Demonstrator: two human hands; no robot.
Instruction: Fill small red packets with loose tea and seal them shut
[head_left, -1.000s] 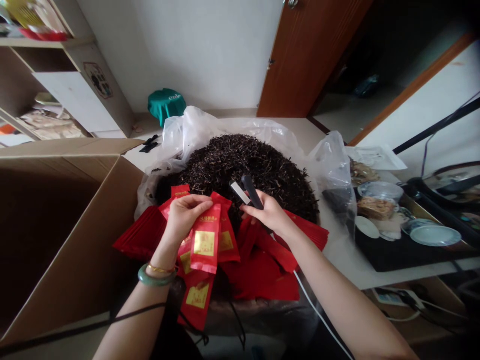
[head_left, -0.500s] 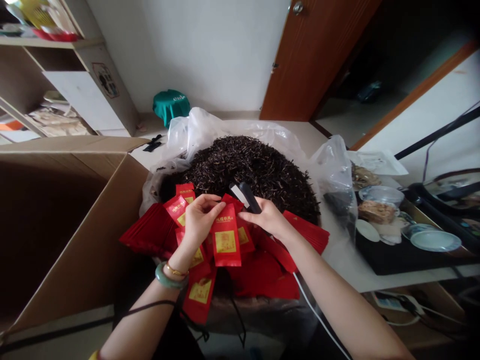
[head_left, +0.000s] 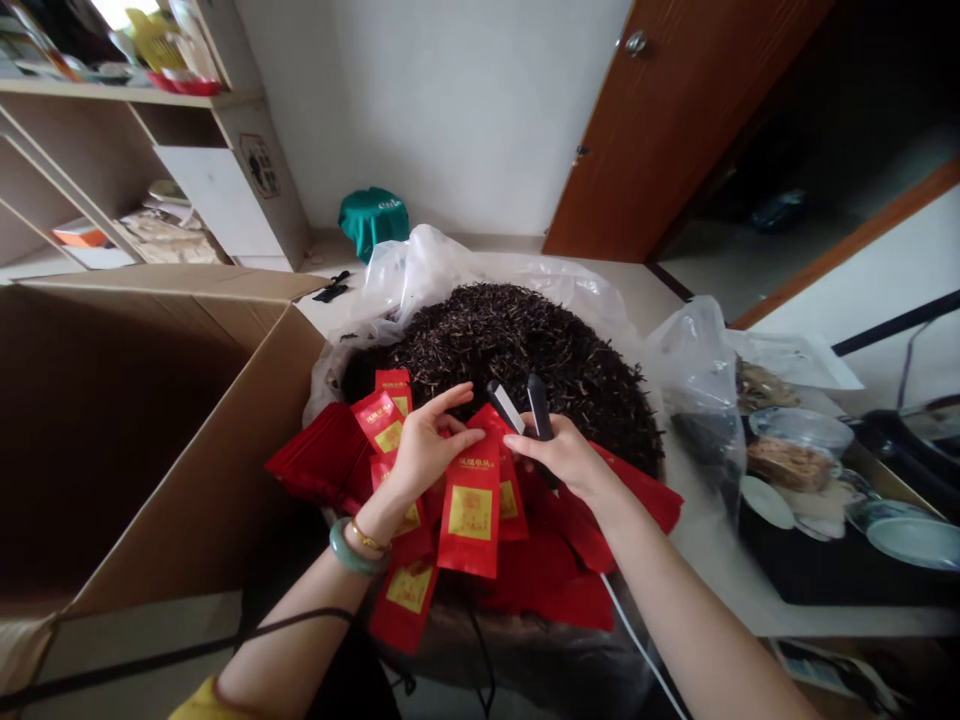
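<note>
The red packet (head_left: 471, 515) with the yellow label lies just below the fingers of the left hand (head_left: 431, 445), the thumb touching its top end and the index finger stretched out; whether they pinch it, I cannot tell. The right hand (head_left: 559, 455), close beside that top end, has its fingers wrapped round a black flat iron (head_left: 538, 405) whose arms stand apart. Dark tea leaves (head_left: 517, 330) are heaped beyond.
</note>
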